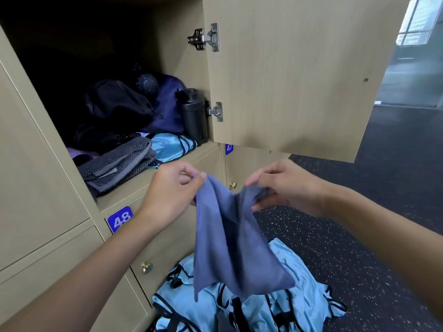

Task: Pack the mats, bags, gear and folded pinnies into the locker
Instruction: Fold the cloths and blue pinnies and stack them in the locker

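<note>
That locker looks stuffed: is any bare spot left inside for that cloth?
Hardly: grey towel front left, folded blue pinny beside it, black bottle at the right wall, dark bags behind, crowded. Bare: only the shelf's front strip before the pinny, and the air above towel and pinny; higher up is too dark.

Both bare forearms reach forward; the left hand (175,188) and right hand (282,188), level and apart, each pinch a blue cloth (230,236).
</note>
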The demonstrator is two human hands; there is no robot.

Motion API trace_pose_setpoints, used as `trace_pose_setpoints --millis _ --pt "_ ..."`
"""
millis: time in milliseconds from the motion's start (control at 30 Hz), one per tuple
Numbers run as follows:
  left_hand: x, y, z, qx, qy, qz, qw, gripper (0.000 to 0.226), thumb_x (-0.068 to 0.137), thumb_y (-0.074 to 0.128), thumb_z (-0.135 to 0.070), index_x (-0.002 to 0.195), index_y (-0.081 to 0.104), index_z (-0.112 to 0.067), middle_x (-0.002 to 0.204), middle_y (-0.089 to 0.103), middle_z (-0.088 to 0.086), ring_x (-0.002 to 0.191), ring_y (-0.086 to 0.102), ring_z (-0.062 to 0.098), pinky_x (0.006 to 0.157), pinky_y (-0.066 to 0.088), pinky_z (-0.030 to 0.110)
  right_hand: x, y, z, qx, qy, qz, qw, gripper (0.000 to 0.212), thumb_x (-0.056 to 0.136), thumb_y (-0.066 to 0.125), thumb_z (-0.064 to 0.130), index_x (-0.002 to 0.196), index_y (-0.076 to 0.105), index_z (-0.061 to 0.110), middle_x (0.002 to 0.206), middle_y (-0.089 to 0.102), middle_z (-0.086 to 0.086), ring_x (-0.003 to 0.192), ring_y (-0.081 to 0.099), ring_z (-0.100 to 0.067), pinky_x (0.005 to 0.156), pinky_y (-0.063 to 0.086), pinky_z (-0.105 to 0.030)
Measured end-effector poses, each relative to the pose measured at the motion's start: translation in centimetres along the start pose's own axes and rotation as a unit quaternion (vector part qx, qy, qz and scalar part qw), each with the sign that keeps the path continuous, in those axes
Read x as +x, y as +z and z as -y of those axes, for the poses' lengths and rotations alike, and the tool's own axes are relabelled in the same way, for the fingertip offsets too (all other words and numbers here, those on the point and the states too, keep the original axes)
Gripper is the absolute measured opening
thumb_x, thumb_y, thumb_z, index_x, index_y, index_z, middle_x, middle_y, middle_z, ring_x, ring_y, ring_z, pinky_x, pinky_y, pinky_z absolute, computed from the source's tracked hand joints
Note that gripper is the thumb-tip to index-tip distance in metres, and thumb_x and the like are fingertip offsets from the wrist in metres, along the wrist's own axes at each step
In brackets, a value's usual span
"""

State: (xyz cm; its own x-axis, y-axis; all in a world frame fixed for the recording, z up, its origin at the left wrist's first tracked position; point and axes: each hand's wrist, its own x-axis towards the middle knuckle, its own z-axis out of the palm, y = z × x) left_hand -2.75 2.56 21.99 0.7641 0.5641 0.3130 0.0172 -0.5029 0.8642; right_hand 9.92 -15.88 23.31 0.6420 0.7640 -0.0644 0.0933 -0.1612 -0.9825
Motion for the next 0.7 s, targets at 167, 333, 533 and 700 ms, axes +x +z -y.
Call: trace_pose_setpoints --millis 167,333,533,700 --pt "-0.8 1.3 -0.6 0.008 0.03 0.052 0.998 0.014 0.094 0.064 -0.009 0.081 0.062 -0.006 0.066 0.073 0.011 0.058 0.066 0.022 0.067 0.061 0.043 -0.2 2.1 -0.4 0.003 -0.035 0.094 0.995 0.032 0.091 0.038 -0.022 0.103 0.066 -0.012 0.099 0.071 -0.026 0.088 0.07 -0.021 0.084 0.058 -0.025" --pt "-1.3 1.5 -1.0 -0.013 0.032 0.085 0.996 0.007 0.086 0.074 -0.014 0.084 0.069 -0.017 0.073 0.076 0.002 0.066 0.07 0.016 0.076 0.06 0.036 -0.1 2.6 -0.6 -0.045 -0.087 0.078 0.992 0.03 0.087 0.057 -0.017 0.116 0.064 -0.011 0.115 0.064 -0.033 0.111 0.066 -0.032 0.1 0.051 -0.037" --pt "-1.7 1.5 -1.3 0.004 0.052 0.061 0.997 0.027 0.076 0.082 -0.002 0.083 0.07 -0.025 0.074 0.075 -0.005 0.064 0.065 0.004 0.07 0.057 0.025 -0.5 2.9 -0.1 -0.058 -0.101 0.082 0.99 0.037 0.088 0.059 -0.014 0.12 0.065 0.003 0.113 0.068 -0.024 0.109 0.067 -0.034 0.102 0.048 -0.026" --pt "-1.9 1.3 -1.6 0.033 0.076 0.015 0.996 0.032 0.082 0.069 0.002 0.076 0.068 -0.029 0.07 0.073 -0.003 0.067 0.067 0.011 0.072 0.057 0.032 -0.4 2.7 -0.3 -0.12 -0.113 0.043 0.985 0.03 0.091 0.056 -0.012 0.116 0.061 0.004 0.097 0.063 -0.022 0.069 0.063 -0.008 0.068 0.05 -0.015"
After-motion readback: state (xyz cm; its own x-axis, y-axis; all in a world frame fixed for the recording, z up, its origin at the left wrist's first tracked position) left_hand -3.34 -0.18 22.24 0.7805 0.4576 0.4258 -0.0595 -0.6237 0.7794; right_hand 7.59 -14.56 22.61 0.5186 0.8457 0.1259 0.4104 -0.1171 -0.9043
